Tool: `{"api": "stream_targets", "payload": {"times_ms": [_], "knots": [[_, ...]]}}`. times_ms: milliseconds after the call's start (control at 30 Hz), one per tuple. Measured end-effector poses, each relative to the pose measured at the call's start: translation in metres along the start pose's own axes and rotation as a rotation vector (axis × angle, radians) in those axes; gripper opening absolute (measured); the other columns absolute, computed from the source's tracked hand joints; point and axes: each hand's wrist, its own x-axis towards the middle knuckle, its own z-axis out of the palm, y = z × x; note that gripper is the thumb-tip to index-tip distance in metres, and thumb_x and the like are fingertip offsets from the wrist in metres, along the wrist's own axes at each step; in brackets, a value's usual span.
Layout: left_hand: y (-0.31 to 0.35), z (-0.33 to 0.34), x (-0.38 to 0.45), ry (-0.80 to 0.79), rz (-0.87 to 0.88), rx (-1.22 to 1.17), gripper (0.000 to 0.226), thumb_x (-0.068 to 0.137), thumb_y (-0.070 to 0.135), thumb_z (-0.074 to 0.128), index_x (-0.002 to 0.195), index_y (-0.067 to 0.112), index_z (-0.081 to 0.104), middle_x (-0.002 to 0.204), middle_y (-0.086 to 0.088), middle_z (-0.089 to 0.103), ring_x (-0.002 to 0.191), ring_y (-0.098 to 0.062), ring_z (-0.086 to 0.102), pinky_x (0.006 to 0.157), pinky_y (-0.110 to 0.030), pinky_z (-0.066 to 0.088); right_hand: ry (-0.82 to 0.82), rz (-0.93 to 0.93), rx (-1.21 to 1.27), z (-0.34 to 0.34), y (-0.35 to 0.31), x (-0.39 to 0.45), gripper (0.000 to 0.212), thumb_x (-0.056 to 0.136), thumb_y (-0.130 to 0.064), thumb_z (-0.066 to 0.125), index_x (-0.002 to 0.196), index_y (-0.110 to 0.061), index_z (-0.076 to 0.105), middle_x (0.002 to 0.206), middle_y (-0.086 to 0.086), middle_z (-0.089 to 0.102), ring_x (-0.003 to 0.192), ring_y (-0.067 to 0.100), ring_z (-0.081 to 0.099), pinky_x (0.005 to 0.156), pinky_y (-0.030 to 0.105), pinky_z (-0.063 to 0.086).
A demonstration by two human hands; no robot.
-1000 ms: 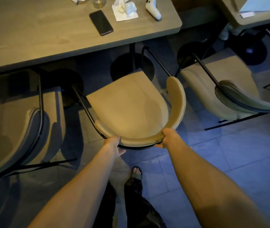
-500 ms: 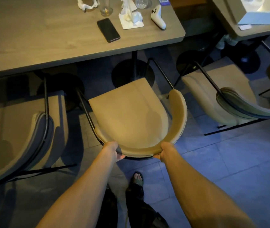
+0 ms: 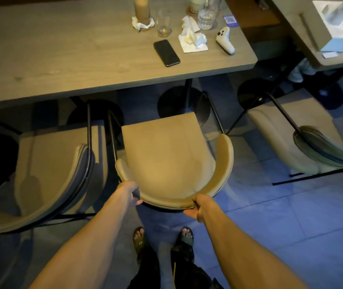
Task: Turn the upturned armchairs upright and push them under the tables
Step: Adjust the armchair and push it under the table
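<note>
A tan armchair (image 3: 166, 151) with a curved backrest and thin black frame stands upright in front of me, its seat facing the wooden table (image 3: 62, 59). My left hand (image 3: 129, 193) grips the left end of the backrest's rear rim. My right hand (image 3: 197, 206) grips the rim on the right. The seat's front edge sits just short of the table's near edge, by the round black table base (image 3: 179, 103). A second armchair (image 3: 47, 176) stands upright at the left, partly under the table. A third (image 3: 304, 142) stands at the right by another table (image 3: 320, 38).
On the table lie a black phone (image 3: 166, 53), crumpled napkins (image 3: 192, 39), glasses (image 3: 163, 26), a bottle and a white controller (image 3: 225, 40). A tissue box (image 3: 341, 28) sits on the right table. My sandalled feet (image 3: 162, 240) stand on the tiled floor behind the chair.
The chair has turned to square up with the table and sits closer to the left chair. My view has tilted up, and both feet now show. Both hands keep their hold.
</note>
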Motion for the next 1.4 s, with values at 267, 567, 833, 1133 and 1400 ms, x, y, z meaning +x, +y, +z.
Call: {"api": "stream_targets", "payload": {"times_ms": [267,567,833,1133,1400], "knots": [[0.029,-0.056,0.035,0.055,0.058,-0.008,0.02,0.096,-0.007,0.036,0.082,0.0,0.049,0.076,-0.012,0.055,0.071,-0.025,0.054,0.099,-0.041,0.044,-0.006,-0.012,-0.14,0.058,-0.004,-0.014,0.035,0.099,-0.009,0.047,0.133,0.0,0.053,0.081,0.014,0.059,0.065,0.024,0.056,0.025,0.025,0.044],[0.059,-0.09,0.061,0.103,0.083,-0.012,0.021,0.094,-0.009,0.038,0.079,0.002,0.048,0.079,-0.014,0.057,0.069,-0.026,0.057,0.093,-0.044,0.049,-0.034,0.011,-0.157,0.103,-0.008,-0.018,0.022,0.101,-0.012,0.046,0.119,-0.006,0.055,0.079,0.014,0.055,0.066,0.024,0.056,0.026,0.026,0.046],[0.059,-0.088,0.071,0.046,0.086,-0.021,0.018,0.09,-0.006,0.045,0.1,0.005,0.056,0.091,-0.014,0.065,0.089,-0.03,0.066,0.092,-0.049,0.052,0.006,0.016,-0.106,0.108,-0.016,-0.01,0.027,0.099,-0.008,0.048,0.123,-0.006,0.059,0.079,0.01,0.06,0.066,0.021,0.056,0.026,0.025,0.045],[0.057,-0.072,0.059,0.036,0.093,-0.018,0.01,0.096,0.004,0.047,0.087,0.007,0.05,0.079,-0.01,0.056,0.071,-0.024,0.059,0.074,-0.036,0.052,0.013,0.013,-0.156,0.097,-0.029,-0.021,0.012,0.1,-0.006,0.049,0.09,-0.004,0.056,0.071,0.011,0.055,0.06,0.021,0.051,0.02,0.022,0.038],[0.058,-0.076,0.064,-0.002,0.085,-0.005,0.016,0.095,0.003,0.047,0.108,0.009,0.053,0.086,-0.009,0.059,0.083,-0.025,0.061,0.075,-0.037,0.051,0.011,0.012,-0.116,0.094,-0.036,-0.018,0.019,0.1,0.003,0.04,0.093,-0.001,0.056,0.073,0.013,0.056,0.063,0.023,0.053,0.05,0.032,0.057]]}}
